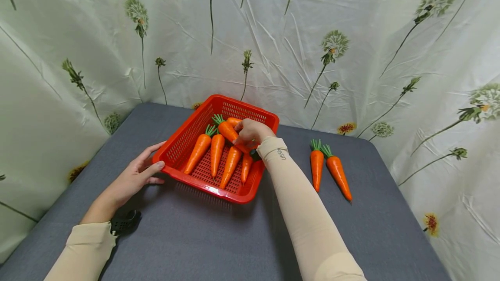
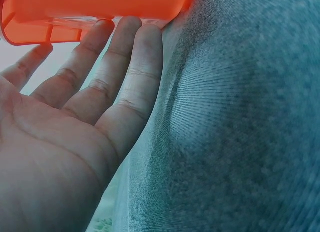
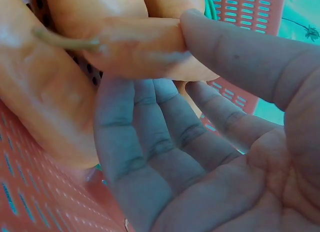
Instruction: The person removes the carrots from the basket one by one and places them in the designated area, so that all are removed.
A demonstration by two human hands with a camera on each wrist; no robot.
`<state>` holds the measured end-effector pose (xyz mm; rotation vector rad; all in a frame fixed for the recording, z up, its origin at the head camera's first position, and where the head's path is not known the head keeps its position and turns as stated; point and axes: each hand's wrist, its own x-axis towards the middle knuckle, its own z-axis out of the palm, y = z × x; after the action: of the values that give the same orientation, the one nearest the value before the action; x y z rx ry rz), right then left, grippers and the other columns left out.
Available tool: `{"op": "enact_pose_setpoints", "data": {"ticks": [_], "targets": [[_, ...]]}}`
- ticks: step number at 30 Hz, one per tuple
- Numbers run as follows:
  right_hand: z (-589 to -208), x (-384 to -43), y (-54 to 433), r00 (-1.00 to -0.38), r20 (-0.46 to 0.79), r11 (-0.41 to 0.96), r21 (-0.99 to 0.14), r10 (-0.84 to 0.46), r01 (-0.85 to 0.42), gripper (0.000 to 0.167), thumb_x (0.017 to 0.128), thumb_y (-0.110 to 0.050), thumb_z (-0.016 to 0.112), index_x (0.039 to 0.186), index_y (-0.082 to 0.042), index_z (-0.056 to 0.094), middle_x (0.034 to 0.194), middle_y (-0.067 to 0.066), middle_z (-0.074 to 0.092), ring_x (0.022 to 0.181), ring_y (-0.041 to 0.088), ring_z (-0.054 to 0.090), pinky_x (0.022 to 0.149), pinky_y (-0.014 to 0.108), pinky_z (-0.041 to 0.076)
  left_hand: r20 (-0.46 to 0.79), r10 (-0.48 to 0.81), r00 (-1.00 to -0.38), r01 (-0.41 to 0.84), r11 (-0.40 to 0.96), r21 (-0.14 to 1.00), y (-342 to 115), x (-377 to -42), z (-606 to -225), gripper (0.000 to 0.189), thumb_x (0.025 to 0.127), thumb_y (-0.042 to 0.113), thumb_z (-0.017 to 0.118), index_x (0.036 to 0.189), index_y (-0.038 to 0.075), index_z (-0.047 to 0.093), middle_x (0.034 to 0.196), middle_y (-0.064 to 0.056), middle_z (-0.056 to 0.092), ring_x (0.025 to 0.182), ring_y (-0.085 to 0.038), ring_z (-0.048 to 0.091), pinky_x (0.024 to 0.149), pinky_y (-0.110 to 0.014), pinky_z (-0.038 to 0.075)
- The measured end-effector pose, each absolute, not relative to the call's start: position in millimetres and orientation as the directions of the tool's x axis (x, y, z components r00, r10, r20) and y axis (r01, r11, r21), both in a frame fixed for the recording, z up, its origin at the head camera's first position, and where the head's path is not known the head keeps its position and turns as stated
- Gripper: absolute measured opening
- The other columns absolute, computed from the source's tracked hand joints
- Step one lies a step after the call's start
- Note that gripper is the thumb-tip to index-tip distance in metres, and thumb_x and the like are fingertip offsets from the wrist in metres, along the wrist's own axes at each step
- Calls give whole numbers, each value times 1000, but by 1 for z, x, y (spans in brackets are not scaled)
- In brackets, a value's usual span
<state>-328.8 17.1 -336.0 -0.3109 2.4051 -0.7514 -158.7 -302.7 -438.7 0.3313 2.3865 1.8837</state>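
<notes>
In the head view my right hand [image 1: 251, 133] reaches into a red plastic basket [image 1: 191, 177] and pinches an orange carrot [image 1: 226, 129] with a green top. In the right wrist view the thumb presses that carrot [image 3: 145, 42] from above, with fingers under it. Beneath and beside it lie several other carrots [image 1: 199, 151], partly covered by the hand. My left hand [image 1: 138, 174] touches the basket's near left corner, its fingers fairly straight against the outer wall. In the left wrist view these fingertips [image 2: 147, 39] meet the basket's underside edge [image 2: 100, 7].
Two more carrots [image 1: 316, 168] lie side by side on the grey tabletop [image 1: 187, 246], right of the basket. A pale curtain [image 1: 273, 34] with a dandelion print hangs behind and beside the table. The right forearm [image 1: 308, 216] crosses over the table's middle.
</notes>
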Motion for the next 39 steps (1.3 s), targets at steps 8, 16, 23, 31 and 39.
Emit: {"op": "enact_pose_setpoints", "data": {"ticks": [8,16,23,31,39], "targets": [[-333,-326,21,-777,-495,765,-644,-389,27,61,101,-13,74,157,-5,52,153,14,55,112,24,63,106,45,59,77,218,-973,128,229,965,-303,-159,-440,65,114,21,55,171,18,24,158,-35,43,110,1,67,83,-32,65],[-333,-323,28,-772,-478,728,-685,-419,28,60,102,-12,73,157,-5,51,157,14,52,111,26,65,107,47,59,76,218,-973,127,230,965,-302,-158,-440,65,114,21,54,171,16,23,158,-36,42,110,2,66,83,-31,65],[-332,-324,34,-776,-457,701,-713,-433,28,58,100,-10,74,155,-3,54,152,16,56,112,24,64,107,44,59,76,219,-973,127,228,965,-302,-158,-440,65,114,21,54,171,16,23,158,-36,42,110,2,66,83,-31,65],[-328,-323,38,-787,-426,648,-760,-446,44,55,100,-7,73,153,-1,55,140,14,59,97,17,63,93,34,61,76,220,-972,127,227,965,-303,-158,-441,66,114,22,54,171,16,23,159,-35,41,111,4,65,83,-31,65],[-328,-325,47,-792,-405,585,-808,-457,76,57,102,-6,70,155,-1,52,128,12,63,101,17,64,107,44,58,79,227,-971,130,221,967,-303,-158,-441,65,114,21,54,171,16,22,158,-35,42,110,2,66,83,-32,66]]}}
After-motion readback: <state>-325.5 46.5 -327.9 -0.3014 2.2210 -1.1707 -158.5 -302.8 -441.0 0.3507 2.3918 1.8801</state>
